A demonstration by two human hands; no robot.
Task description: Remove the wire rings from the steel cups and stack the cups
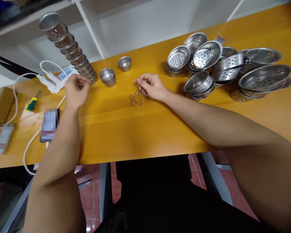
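Note:
My right hand pinches a thin bent wire between thumb and fingertips. Just below it, a small tangle of wire pieces lies on the wooden table. My left hand is closed, its fingers curled in beside the foot of a tall, leaning stack of perforated metal cups. Whatever those fingers may hold is hidden. Between the hands, towards the back, stand two nested perforated cups and a single small metal cup.
Many perforated metal strainers are piled at the right. On the left are a white power strip with cables, a green-and-yellow screwdriver, a blurred-out phone and another pixelated device. White shelving rises behind the table.

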